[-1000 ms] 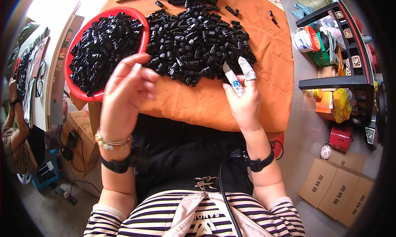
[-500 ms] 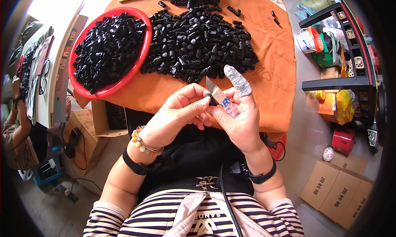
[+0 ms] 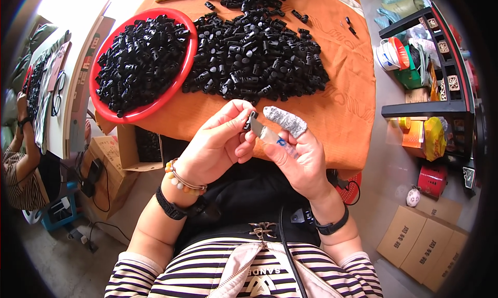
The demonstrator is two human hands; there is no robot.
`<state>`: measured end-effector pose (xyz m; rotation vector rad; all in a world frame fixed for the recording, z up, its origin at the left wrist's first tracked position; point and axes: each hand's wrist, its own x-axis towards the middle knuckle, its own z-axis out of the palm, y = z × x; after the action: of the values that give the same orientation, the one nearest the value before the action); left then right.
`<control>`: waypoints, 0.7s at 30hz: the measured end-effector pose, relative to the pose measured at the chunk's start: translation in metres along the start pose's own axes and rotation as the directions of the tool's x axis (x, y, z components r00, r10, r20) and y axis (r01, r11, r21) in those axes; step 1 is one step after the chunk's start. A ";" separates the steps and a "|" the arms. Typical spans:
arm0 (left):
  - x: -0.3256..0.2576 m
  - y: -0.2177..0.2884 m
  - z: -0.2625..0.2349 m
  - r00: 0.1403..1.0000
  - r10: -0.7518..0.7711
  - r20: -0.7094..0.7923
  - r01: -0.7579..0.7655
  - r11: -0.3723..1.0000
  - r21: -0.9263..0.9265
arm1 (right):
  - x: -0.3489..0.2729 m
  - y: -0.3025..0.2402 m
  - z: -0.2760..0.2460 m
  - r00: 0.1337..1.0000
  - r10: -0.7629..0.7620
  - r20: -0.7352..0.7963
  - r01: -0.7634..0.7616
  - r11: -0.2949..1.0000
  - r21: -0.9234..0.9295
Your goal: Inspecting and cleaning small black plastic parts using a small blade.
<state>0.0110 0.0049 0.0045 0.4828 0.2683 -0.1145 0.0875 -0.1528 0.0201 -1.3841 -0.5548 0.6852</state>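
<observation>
A small black plastic part (image 3: 250, 121) is pinched between the thumb and fingertips of my left hand (image 3: 220, 137). My right hand (image 3: 306, 165) grips a short knife (image 3: 276, 140) whose pale, wrapped handle carries blue print. Its bare blade points left and meets the part, or nearly so; the exact contact is too small to make out. A grey knitted finger cover (image 3: 286, 121) sheathes my right index finger, which lies over the knife. Both hands are held above the near edge of the orange-covered table (image 3: 342, 116), just short of a heap of similar black parts (image 3: 254, 59).
A red basin (image 3: 192, 59) full of black parts stands left of the heap. An open cardboard box (image 3: 127, 147) sits below the table's left side. At right are a black shelf (image 3: 425, 110) and cartons (image 3: 415, 241). Another person's arm (image 3: 28, 137) shows far left.
My left hand has drawn the black part slightly left and up. The knife has swung from pointing away to pointing left, and my covered index finger has tipped left over it.
</observation>
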 end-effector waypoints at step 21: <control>-0.004 0.002 0.000 0.999 -0.021 0.046 0.023 0.999 -0.040 | 0.001 -0.002 0.004 0.996 0.002 0.094 -0.002 1.000 0.002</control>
<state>0.0076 0.0074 0.0063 0.4361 0.2313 -0.1406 0.0853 -0.1497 0.0222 -1.3555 -0.6271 0.7550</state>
